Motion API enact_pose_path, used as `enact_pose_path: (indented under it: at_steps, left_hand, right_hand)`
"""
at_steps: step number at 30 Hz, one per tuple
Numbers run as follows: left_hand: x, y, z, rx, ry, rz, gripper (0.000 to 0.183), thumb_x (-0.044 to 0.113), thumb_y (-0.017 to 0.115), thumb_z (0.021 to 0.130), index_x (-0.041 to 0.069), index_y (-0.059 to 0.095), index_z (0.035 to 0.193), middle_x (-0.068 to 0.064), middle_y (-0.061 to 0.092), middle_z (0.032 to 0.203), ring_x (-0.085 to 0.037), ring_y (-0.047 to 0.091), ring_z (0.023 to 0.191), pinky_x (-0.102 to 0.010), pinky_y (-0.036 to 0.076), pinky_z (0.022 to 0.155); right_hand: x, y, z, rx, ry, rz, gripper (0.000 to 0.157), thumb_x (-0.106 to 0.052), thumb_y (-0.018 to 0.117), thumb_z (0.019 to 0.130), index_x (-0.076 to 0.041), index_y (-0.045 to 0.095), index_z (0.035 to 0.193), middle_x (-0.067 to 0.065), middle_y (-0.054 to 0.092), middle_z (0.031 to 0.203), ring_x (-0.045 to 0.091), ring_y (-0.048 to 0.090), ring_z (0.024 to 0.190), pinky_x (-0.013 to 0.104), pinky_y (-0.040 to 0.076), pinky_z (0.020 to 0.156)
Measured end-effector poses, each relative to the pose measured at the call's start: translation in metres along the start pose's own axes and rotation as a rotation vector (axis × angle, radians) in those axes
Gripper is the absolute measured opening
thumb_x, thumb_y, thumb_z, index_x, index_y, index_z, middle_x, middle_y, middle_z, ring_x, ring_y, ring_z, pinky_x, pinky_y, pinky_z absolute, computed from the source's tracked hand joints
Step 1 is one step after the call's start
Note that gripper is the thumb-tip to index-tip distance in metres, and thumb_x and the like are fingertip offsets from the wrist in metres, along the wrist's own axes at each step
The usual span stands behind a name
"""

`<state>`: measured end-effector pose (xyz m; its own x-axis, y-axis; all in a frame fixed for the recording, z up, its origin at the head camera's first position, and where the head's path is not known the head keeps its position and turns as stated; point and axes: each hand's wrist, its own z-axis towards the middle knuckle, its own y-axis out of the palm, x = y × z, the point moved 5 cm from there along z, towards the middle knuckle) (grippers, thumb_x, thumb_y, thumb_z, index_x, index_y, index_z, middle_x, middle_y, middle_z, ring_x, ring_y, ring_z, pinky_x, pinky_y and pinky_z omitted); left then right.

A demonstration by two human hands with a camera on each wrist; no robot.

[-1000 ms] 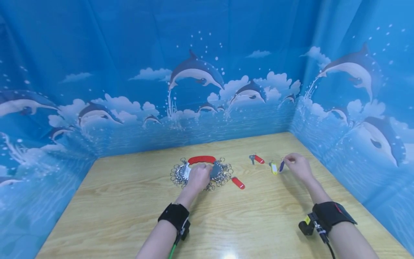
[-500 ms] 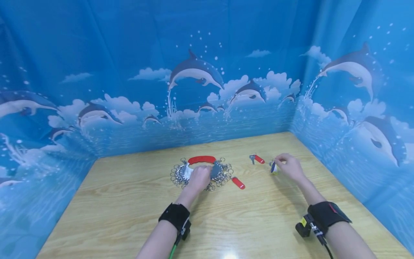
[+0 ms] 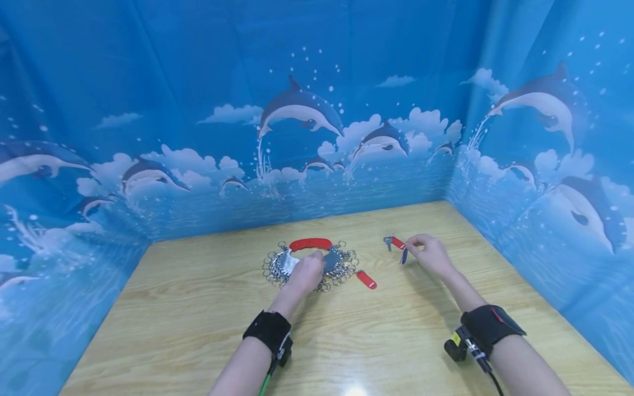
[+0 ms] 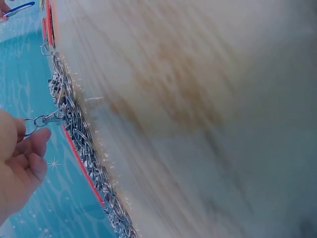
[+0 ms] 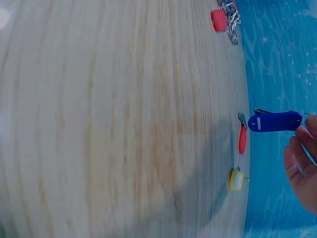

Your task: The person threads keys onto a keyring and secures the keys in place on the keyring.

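Observation:
On the table lies a ring-shaped key holder with a red handle [image 3: 310, 243], metal plates and several small clips and split rings around it. My left hand [image 3: 307, 273] is over its near side. In the left wrist view, the left thumb and fingers pinch a metal ring [image 4: 38, 120] whose clip [image 4: 53, 117] leads to the holder. My right hand [image 3: 432, 257] pinches the ring end of a blue key tag [image 5: 275, 121], which hangs down above the table. A bit of metal, like a key [image 5: 258, 110], shows behind the tag.
A red key tag [image 3: 367, 280] lies right of the holder. Farther back lies another red tag [image 3: 398, 242] with a key [image 3: 388, 242]. A yellow tag [image 5: 236, 179] shows in the right wrist view. A blue dolphin curtain [image 3: 223, 165] borders the wooden table [image 3: 208, 319].
My right hand has moved left with the blue key tag, passing over the yellow tag to near the far red tag. My left hand stays at the holder.

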<state>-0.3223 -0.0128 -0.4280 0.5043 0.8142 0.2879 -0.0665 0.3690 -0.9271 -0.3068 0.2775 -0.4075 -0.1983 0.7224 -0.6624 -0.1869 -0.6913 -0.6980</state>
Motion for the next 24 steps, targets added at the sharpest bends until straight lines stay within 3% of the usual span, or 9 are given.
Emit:
enact_pose_path:
  at_steps: [3,10,17,24]
  left_hand:
    - [-0.003,0.001,0.001,0.007,-0.009,0.005,0.015,0.013,0.052,0.095,0.000,0.054,0.087,-0.002,0.049,0.065,-0.016,0.052,0.056,-0.024,0.046,0.051]
    - [-0.006,0.003,0.001,-0.072,-0.099,-0.105,0.019,0.016,0.047,0.097,0.003,0.056,0.088,0.000,0.049,0.065,-0.013,0.049,0.055,-0.025,0.044,0.051]
    - [-0.005,0.003,-0.002,-0.112,-0.100,-0.223,0.005,0.004,0.051,0.087,0.002,0.055,0.088,-0.004,0.057,0.080,-0.012,0.051,0.064,-0.026,0.047,0.061]
    - [-0.007,0.003,-0.002,-0.099,-0.129,-0.248,0.006,0.001,0.055,0.085,0.003,0.052,0.090,-0.006,0.056,0.083,-0.015,0.053,0.067,-0.026,0.046,0.059]
  right_hand:
    - [-0.006,0.006,0.003,-0.001,-0.011,0.022,0.018,-0.009,0.056,0.091,0.006,0.062,0.098,0.023,0.062,0.101,0.039,0.055,0.098,0.051,0.043,0.084]
    - [-0.020,0.023,0.010,0.010,-0.053,0.031,0.014,-0.010,0.058,0.090,0.003,0.064,0.092,0.020,0.063,0.097,0.036,0.057,0.091,0.048,0.044,0.079]
    - [-0.034,0.039,0.009,0.021,-0.153,0.098,0.016,-0.018,0.059,0.089,-0.003,0.064,0.085,0.016,0.064,0.093,0.033,0.058,0.087,0.041,0.047,0.073]
    - [-0.043,0.064,0.018,-0.052,-0.053,0.060,0.012,-0.011,0.059,0.089,-0.001,0.064,0.091,0.011,0.064,0.091,0.028,0.059,0.086,0.041,0.047,0.075]
